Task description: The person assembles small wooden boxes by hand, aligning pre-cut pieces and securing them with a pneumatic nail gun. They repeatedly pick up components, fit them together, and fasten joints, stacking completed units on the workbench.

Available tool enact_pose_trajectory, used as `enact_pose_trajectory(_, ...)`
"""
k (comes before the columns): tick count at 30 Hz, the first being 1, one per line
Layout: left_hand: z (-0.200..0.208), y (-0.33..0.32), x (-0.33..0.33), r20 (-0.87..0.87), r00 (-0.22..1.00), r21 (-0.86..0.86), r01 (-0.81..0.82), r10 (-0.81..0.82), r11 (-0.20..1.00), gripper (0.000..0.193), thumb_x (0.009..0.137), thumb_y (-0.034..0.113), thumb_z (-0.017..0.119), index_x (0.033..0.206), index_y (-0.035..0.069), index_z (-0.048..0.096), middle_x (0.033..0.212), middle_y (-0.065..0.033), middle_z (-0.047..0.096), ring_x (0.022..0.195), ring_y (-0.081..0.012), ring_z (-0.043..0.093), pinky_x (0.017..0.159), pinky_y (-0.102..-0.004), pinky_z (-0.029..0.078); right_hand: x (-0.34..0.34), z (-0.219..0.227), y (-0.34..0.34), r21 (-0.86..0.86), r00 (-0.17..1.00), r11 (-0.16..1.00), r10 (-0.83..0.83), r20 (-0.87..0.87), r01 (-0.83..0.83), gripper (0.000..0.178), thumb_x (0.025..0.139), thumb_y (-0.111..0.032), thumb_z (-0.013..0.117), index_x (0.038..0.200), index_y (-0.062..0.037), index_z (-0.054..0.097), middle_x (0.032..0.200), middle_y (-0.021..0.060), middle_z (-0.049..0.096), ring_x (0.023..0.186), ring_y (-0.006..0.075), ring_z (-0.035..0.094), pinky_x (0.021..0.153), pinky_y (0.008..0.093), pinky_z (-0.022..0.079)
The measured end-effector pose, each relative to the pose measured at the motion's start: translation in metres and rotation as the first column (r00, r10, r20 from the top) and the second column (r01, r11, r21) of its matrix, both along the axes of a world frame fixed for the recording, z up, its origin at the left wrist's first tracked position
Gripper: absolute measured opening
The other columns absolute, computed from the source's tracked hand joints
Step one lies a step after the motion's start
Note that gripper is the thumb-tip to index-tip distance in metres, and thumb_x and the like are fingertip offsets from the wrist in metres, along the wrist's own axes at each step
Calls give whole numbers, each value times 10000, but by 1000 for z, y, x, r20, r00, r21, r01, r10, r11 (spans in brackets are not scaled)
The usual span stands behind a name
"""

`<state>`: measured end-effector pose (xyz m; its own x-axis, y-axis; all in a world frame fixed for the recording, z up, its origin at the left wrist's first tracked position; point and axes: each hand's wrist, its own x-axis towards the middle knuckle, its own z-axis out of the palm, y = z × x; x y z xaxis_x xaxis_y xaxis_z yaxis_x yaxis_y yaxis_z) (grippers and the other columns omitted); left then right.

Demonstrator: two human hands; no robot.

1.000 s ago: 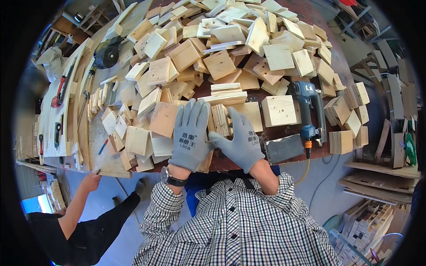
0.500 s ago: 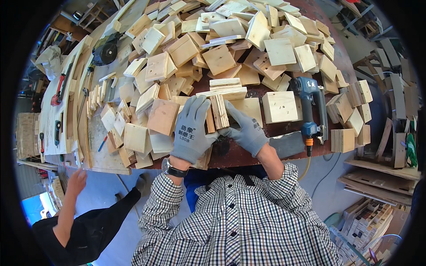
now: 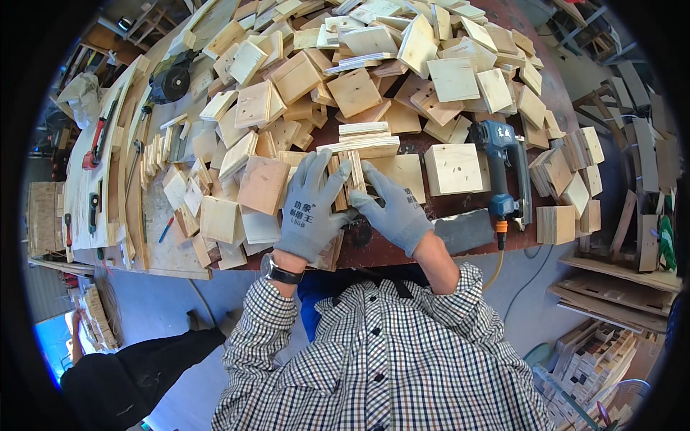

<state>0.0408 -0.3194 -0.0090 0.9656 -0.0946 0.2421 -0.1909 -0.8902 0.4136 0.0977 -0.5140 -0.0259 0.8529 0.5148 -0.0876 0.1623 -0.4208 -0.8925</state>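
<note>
My left hand (image 3: 309, 208) and my right hand (image 3: 394, 212), both in grey work gloves, press from either side on a few plywood pieces (image 3: 353, 172) standing on edge side by side. The left fingers reach over the near-left face of these pieces, with the thumb low toward the right. On the other side the right fingers and thumb close in on them. Just beyond lies a small stack of flat plywood strips (image 3: 365, 146). To the right of my right hand rests a square plywood block (image 3: 453, 171).
A blue pneumatic nail gun (image 3: 496, 161) with a yellow hose lies at the right. A large heap of plywood squares (image 3: 356, 93) fills the back of the red table. Several stacked blocks (image 3: 555, 225) stand at the right edge. A person in black (image 3: 144, 373) is at the lower left.
My hands have shifted slightly, and the left fingers now lie further over the standing plywood pieces. The other person's hand has drawn away from the table's left edge.
</note>
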Motion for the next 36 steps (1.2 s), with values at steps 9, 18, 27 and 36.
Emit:
enact_pose_trajectory(9, 2, 1, 2, 35, 999, 8, 33, -33, 999, 770, 720, 269, 899, 1413, 145, 585, 1607, -129, 427, 1482, -415, 374, 1223, -521, 352, -16, 51, -11, -228, 986, 963, -123, 109, 145, 349, 962, -222, 586, 1219, 13, 601, 909, 296, 673, 771, 426, 697, 709, 512, 522)
enact_pose_trajectory(18, 8, 0, 7, 15, 999, -83, 37, -36, 996, 689, 688, 227, 919, 1284, 109, 593, 1568, -131, 467, 1459, -406, 385, 1229, -505, 339, -87, -7, -58, -112, 945, 973, -222, -240, 200, 384, 1011, -204, 514, 1321, 6, 602, 1079, 279, 720, 894, 395, 740, 816, 466, 591)
enact_pose_trajectory(27, 8, 4, 12, -1, 999, -118, 51, -51, 992, 677, 692, 214, 926, 1274, 129, 592, 1578, -133, 454, 1458, -408, 384, 1233, -496, 334, -67, 21, -35, -739, 982, 669, 75, 174, 80, 319, 1017, -366, 543, 1134, -79, 619, 1022, 181, 711, 831, 363, 740, 728, 492, 583)
enact_pose_trajectory(36, 9, 5, 12, -135, 989, -277, 22, -62, 961, 669, 692, 155, 908, 1268, 69, 578, 1547, -150, 463, 1476, -405, 395, 1224, -465, 376, 101, 56, 26, -348, 825, 862, -132, 550, 370, 497, 969, -443, 639, 1259, -40, 617, 1136, 193, 711, 1081, 388, 669, 939, 491, 515)
